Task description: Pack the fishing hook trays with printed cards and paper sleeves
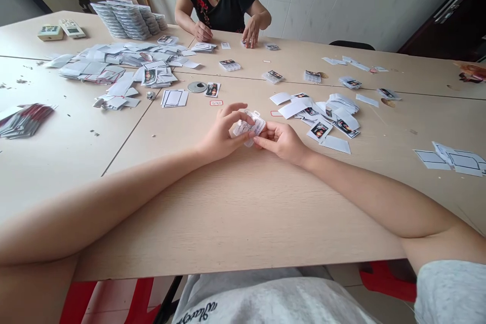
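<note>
A small clear plastic case [248,124] with a hanging tab is held up between my two hands over the table. My left hand [228,131] grips it from the left, thumb below and fingers curled over its top. On the right side, my right hand [281,139] pinches its lower edge between thumb and fingers. What lies inside the case is too small to make out. Just right of my hands spreads a loose heap of white and dark-printed cards [322,116]. A printed card [212,90] and a grey tape roll [197,87] lie beyond my left hand.
Across the table [243,212] a person [216,5] in a black top works with both hands. Stacked cases [127,20] rise at the back left, behind a big pile of white cards [110,61]. Several filled cases [273,77] lie in a row; bordered cards [453,158] lie far right.
</note>
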`<state>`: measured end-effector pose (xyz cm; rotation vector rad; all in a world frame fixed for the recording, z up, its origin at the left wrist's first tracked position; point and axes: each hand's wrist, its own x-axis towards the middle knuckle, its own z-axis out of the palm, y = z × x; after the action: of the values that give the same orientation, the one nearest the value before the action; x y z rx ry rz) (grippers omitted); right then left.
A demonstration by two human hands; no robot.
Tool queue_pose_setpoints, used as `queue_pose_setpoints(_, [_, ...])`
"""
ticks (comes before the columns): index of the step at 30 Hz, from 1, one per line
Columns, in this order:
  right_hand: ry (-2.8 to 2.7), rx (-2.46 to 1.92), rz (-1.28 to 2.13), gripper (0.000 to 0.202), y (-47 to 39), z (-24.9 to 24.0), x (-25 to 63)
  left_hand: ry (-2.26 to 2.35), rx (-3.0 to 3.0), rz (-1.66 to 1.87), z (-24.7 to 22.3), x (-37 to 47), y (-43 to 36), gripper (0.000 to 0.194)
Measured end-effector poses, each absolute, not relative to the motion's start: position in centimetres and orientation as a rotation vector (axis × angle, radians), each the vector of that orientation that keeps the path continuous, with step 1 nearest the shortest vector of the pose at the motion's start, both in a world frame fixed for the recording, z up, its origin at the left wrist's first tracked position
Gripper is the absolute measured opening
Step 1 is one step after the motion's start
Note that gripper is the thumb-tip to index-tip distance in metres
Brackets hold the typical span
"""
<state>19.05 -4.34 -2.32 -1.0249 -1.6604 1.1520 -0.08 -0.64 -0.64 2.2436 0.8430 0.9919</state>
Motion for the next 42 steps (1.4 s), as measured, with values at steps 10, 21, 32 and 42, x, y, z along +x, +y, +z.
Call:
queue_pose_setpoints(10, [-1.719, -1.014, 1.078, 0.019, -4.7, -2.1, 19.0, 0.903, 2.483, 1.109, -0.6, 0.0, -1.2, 0.009])
queue_pose_setpoints(21, [-1.788, -1.011, 0.955, 0.017, -5.0, -2.2, 18.8, 0.869, 2.529, 1.129, -1.0, 0.1, -0.9, 0.008])
queue_pose_setpoints(32, [-1.751, -1.094, 0.892, 0.012, -5.2, -2.0, 18.5, 0.859, 1.832, 1.214, -1.1, 0.2, 0.1, 0.010])
queue_pose_setpoints(42, [-1.267, -1.061, 1.160, 0.011, -3.4, -2.1, 19.3, 0.989, 1.231, 1.259, -1.2, -0.1, 1.9, 0.011])
